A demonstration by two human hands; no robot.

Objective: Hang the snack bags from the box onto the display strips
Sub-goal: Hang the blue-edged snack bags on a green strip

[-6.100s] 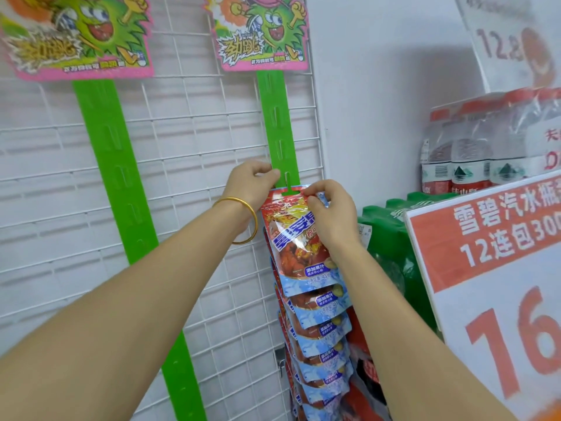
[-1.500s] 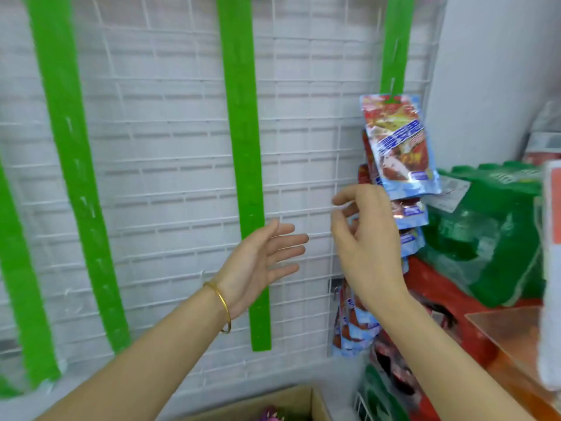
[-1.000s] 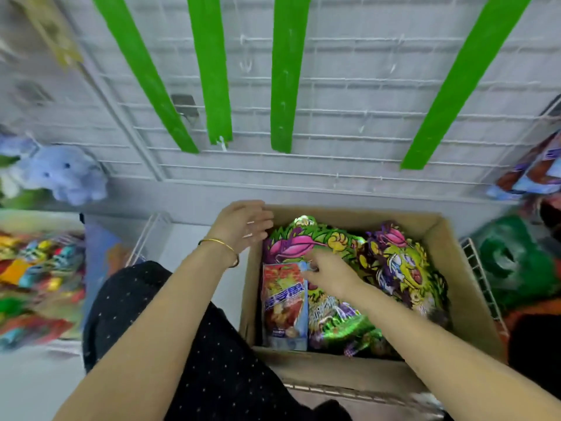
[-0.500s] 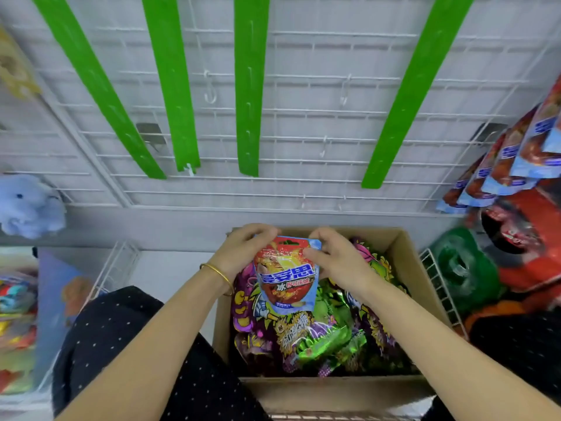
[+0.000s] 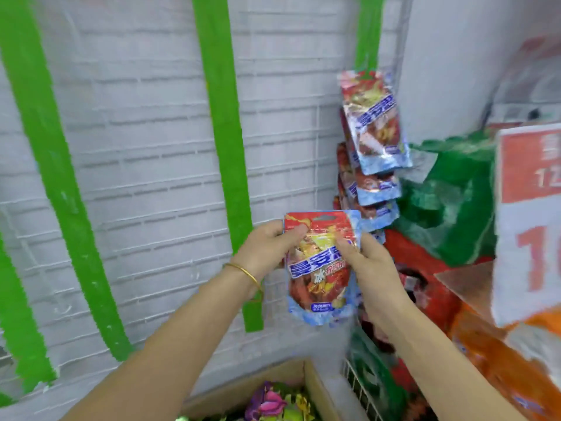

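Fingers (image 5: 296, 231) of L hand (image 5: 263, 248), R hand (image 5: 374, 264) pinch snack bag (image 5: 318, 279) top corners; strip (image 5: 224, 147) behind.

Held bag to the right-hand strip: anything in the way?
Nothing visible blocks it. The left hand and right hand hold the snack bag below and left of the right strip. Hung bags cover its lower part; only the stretch above them is bare.
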